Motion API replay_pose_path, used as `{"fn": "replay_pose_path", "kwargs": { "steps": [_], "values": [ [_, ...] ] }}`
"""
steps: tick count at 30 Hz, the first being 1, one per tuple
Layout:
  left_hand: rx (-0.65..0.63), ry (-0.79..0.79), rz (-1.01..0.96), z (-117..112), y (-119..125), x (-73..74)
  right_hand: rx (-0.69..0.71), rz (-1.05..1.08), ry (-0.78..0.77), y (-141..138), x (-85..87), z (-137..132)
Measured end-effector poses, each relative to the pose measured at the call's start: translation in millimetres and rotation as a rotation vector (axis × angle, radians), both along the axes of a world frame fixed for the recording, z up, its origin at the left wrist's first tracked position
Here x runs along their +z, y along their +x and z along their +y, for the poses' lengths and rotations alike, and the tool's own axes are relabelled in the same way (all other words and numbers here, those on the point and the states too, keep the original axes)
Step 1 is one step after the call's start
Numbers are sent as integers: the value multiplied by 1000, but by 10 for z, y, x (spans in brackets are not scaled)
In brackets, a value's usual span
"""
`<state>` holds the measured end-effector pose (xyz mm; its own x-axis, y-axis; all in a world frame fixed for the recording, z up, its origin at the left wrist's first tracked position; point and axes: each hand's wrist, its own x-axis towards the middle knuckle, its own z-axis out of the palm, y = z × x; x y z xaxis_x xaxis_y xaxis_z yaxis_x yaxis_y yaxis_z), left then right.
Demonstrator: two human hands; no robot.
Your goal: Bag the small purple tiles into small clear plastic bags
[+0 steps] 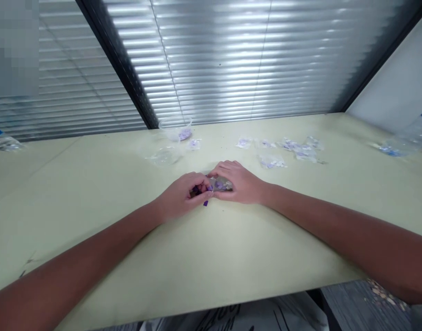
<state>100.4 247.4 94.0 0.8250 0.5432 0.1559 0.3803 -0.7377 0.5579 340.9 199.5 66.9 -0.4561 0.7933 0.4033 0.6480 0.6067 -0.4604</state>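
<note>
Head view: hands together over a small clear plastic bag (220, 185) on a pale green table (76, 220).
Left hand (180, 196) curled, pinching purple pieces (199, 189); right hand (239, 183) cupped, gripping the bag.

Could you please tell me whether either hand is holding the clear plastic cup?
No, the clear plastic cup stands beyond the left hand and right hand.

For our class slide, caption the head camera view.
Left hand pinches purple pieces; right hand holds a small clear bag, on a pale green table.
</note>
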Motion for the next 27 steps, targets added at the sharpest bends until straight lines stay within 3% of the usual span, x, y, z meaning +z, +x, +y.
{"fn": "replay_pose_path", "kwargs": {
  "steps": [9, 20, 27],
  "values": [
    [-4, 13, -16, -12, -26, 7, 19, 52, 32, -14, -31, 15],
    [-42, 147, -53, -41, -39, -13, 10, 112, 67, -41, -48, 20],
    [38, 218, -123, -12, -67, -29, -63, 130, 107, -36, -47, 24]
  ]
}}
